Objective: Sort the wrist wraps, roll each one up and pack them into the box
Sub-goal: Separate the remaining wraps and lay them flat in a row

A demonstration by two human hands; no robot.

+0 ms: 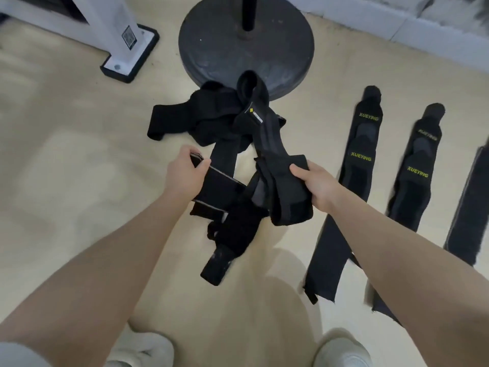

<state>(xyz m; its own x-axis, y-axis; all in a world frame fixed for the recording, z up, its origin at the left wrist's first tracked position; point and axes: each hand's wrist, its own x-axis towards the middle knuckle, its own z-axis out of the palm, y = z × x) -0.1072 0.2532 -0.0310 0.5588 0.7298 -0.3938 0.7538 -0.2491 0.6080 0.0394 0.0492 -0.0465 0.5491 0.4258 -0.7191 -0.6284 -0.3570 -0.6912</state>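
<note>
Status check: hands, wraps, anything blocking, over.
Left hand and right hand each grip the tangled wraps. Three laid-out wraps on floor at right. Box not in view.

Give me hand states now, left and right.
Left hand: gripping one end of a black wrist wrap.
Right hand: gripping a bunch of tangled wraps.

beige floor, wrap pile, flat wraps, round base

Single head view, looking steeply down at floor, near hands.
</note>
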